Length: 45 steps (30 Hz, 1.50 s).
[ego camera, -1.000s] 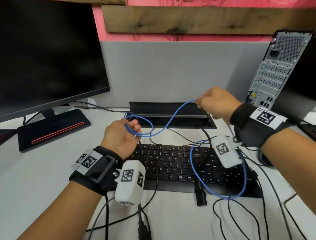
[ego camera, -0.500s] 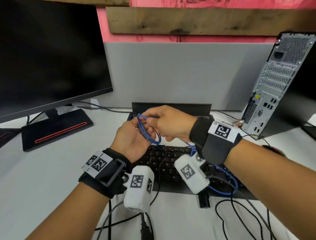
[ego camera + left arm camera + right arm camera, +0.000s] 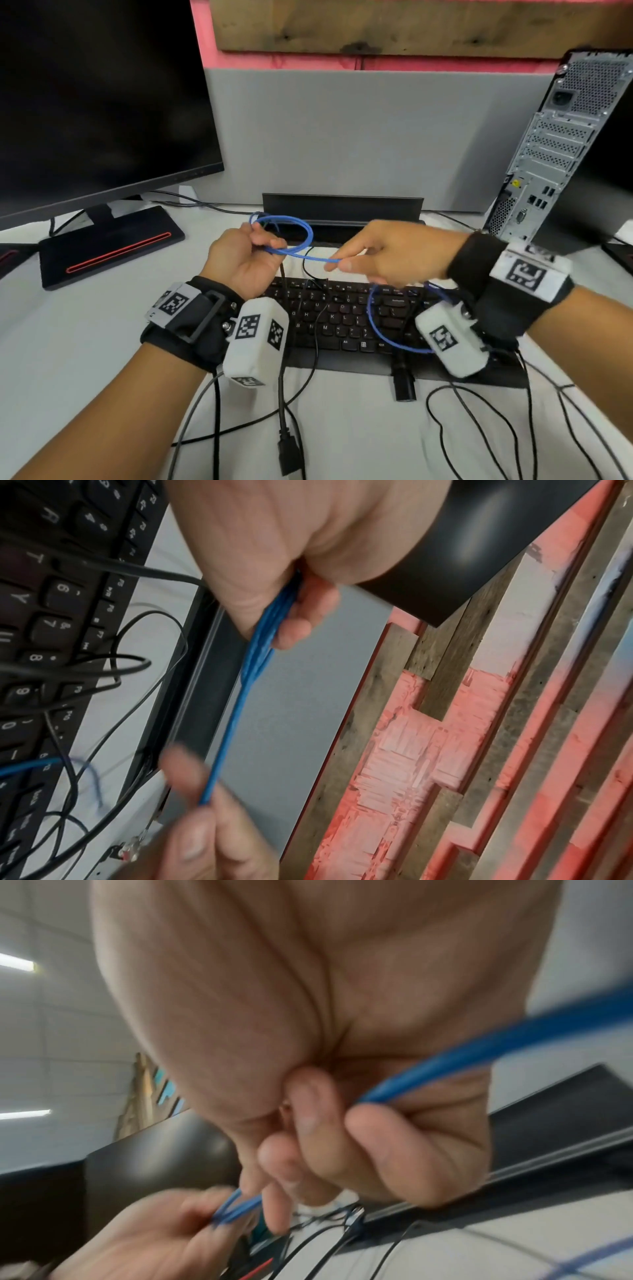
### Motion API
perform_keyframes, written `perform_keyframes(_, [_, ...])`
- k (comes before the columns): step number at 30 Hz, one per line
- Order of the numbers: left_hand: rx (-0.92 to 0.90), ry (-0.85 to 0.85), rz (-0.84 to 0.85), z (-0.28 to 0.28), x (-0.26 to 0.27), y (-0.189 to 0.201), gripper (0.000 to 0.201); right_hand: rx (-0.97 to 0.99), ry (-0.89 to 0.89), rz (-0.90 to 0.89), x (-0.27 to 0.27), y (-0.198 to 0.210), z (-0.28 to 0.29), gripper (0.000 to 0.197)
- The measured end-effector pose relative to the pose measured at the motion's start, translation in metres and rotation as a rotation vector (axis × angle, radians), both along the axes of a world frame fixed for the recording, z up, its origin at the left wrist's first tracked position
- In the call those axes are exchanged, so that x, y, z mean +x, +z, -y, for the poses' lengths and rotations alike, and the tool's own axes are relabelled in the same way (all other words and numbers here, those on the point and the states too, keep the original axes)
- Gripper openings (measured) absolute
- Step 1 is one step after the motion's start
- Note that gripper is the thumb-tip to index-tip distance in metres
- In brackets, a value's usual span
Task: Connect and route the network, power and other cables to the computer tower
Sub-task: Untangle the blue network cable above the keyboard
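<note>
While both hands work above the keyboard (image 3: 342, 318), we coil the blue cable (image 3: 301, 255).
Left hand (image 3: 246, 260) grip closes round the loops; right hand (image 3: 387, 253) grip pinches the strand.

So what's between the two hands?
A stretch of blue cable runs from the left hand to the right hand, seen in the head view.
</note>
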<state>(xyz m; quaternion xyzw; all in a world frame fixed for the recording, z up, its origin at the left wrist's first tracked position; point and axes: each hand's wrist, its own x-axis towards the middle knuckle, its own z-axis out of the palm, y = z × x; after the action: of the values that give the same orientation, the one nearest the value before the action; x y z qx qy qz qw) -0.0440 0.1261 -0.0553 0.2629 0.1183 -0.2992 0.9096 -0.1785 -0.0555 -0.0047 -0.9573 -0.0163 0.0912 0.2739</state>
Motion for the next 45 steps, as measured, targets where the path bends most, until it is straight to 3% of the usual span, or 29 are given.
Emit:
perform_keyframes(4, [0.037, -0.056, 0.04, -0.009, 0.005, 0.001, 0.041, 0.095, -0.142, -0.032, -0.012, 0.015, 0.055, 0.032])
perform_keyframes(8, [0.049, -0.086, 0.048, -0.016, 0.006, 0.007, 0.044, 0.096, -0.265, 0.071, -0.023, 0.031, 0.088, 0.047])
perform_keyframes(16, [0.081, -0.087, 0.045, -0.029, 0.016, 0.013, 0.044, 0.152, -0.4, 0.394, -0.01, 0.053, 0.107, 0.065])
perform_keyframes(22, [0.111, -0.046, 0.05, -0.037, 0.024, 0.012, 0.044, 0.243, -0.457, 0.35, -0.007, 0.058, 0.12, 0.078])
perform_keyframes(27, [0.182, -0.038, 0.105, -0.026, 0.019, 0.0, 0.038, 0.124, -0.538, 0.484, -0.011, 0.084, 0.117, 0.049])
perform_keyframes(30, [0.234, -0.055, 0.168, -0.016, 0.013, -0.005, 0.033, -0.003, -0.473, 0.533, -0.013, 0.106, 0.105, 0.039])
perform_keyframes(35, [0.304, -0.065, 0.279, -0.006, 0.001, -0.002, 0.029, -0.543, -0.387, 0.489, 0.014, 0.099, 0.078, 0.032])
perform_keyframes(38, [0.324, -0.096, 0.313, -0.002, -0.005, -0.001, 0.029, -0.719, -0.419, 0.495, 0.032, 0.08, 0.054, 0.032])
perform_keyframes(42, [0.373, -0.133, 0.346, -0.002, -0.004, -0.003, 0.034, -0.684, -0.443, 0.562, 0.049, 0.073, 0.042, 0.037])
perform_keyframes(45, [0.458, -0.082, 0.355, -0.009, 0.005, -0.005, 0.032, -0.604, -0.492, 0.609, 0.053, 0.094, 0.059, 0.055])
